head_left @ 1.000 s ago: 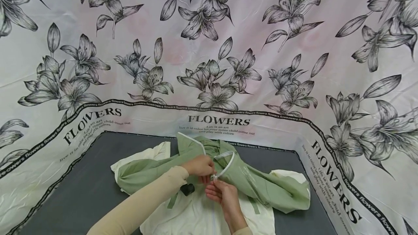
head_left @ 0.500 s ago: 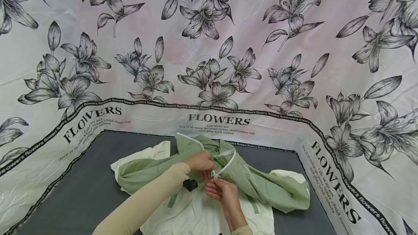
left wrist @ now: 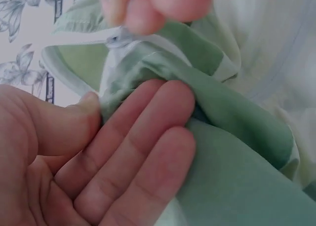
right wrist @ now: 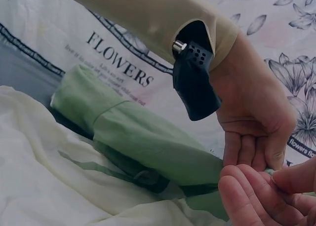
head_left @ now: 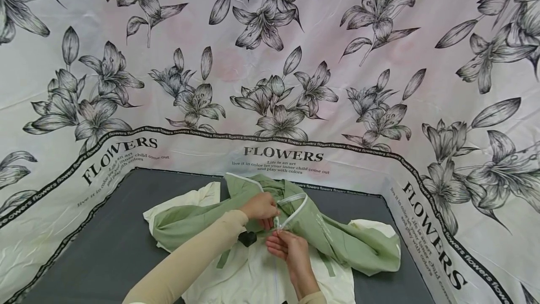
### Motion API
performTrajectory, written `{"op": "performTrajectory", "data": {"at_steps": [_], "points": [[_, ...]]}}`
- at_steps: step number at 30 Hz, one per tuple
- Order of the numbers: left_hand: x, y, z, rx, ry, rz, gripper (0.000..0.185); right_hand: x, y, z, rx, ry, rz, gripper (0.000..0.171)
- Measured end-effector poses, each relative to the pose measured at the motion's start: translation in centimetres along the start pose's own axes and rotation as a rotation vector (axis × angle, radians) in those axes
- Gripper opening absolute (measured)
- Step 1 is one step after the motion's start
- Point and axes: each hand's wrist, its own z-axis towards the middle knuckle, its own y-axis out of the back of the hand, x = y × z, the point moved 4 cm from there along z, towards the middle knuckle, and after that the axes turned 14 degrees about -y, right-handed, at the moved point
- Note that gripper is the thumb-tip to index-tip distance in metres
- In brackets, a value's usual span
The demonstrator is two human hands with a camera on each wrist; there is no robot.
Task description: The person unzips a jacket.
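Note:
A green and cream zip jacket (head_left: 337, 238) lies spread out, its sleeves reaching to both sides. My left hand (head_left: 259, 206) pinches the green fabric next to the white zipper tape (head_left: 299, 210) at the jacket's upper middle. In the left wrist view, that thumb (left wrist: 81, 120) presses the cloth against the index finger while the other fingers lie extended beneath. Just below in the head view, my right hand (head_left: 292, 251) pinches at the zipper slider (left wrist: 116, 38). The right fingertips hide most of the pull.
The jacket rests on a dark grey table (head_left: 97, 243). Behind it hangs a white curtain (head_left: 219, 107) printed with lilies and lettering. A black wrist camera (right wrist: 195, 83) sits under the left sleeve cuff. Green straps (head_left: 328, 266) lie on the cream cloth.
My left hand has moved slightly up and away from the right, drawing the fabric between them tauter. The white zipper loop has shifted a little to the right. My right hand stays nearly in place.

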Motion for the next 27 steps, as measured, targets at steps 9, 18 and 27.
{"op": "performTrajectory", "data": {"at_steps": [9, 18, 27], "points": [[-0.7, -0.1, 0.1, -0.091, -0.068, 0.250, 0.049, 0.3, 0.1, 0.3, -0.007, 0.022, 0.017, 0.039], [-3.0, 1.2, -0.2, -0.186, -0.116, 0.313, 0.048, 0.3, -0.1, 0.2, -0.016, 0.023, 0.020, 0.035], [-2.3, 1.9, -0.1, -0.247, -0.104, 0.388, 0.039, 0.6, -0.5, -0.2, -0.015, 0.033, 0.018, 0.034]]}}
